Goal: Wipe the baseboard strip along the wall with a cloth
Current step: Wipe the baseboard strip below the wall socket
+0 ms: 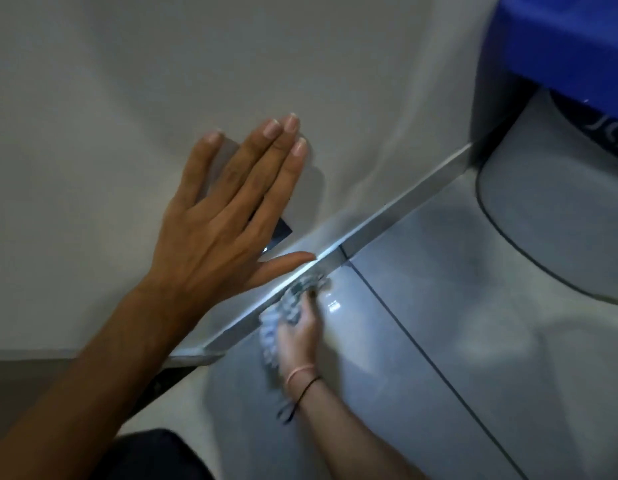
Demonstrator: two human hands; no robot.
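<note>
A grey baseboard strip (404, 202) runs diagonally along the foot of the pale wall, from lower left to upper right. My right hand (299, 336) is shut on a crumpled grey-and-white cloth (293, 299) and presses it against the strip near the middle of the frame. My left hand (228, 209) lies flat on the wall above, fingers spread, holding nothing. Its thumb reaches down almost to the top edge of the strip. Bands sit around my right wrist.
Glossy grey floor tiles (456, 341) with a dark grout line stretch to the right. A blue object (560, 36) over a rounded grey base (560, 220) stands against the wall at the upper right. A small dark patch (280, 232) shows on the wall beside my left palm.
</note>
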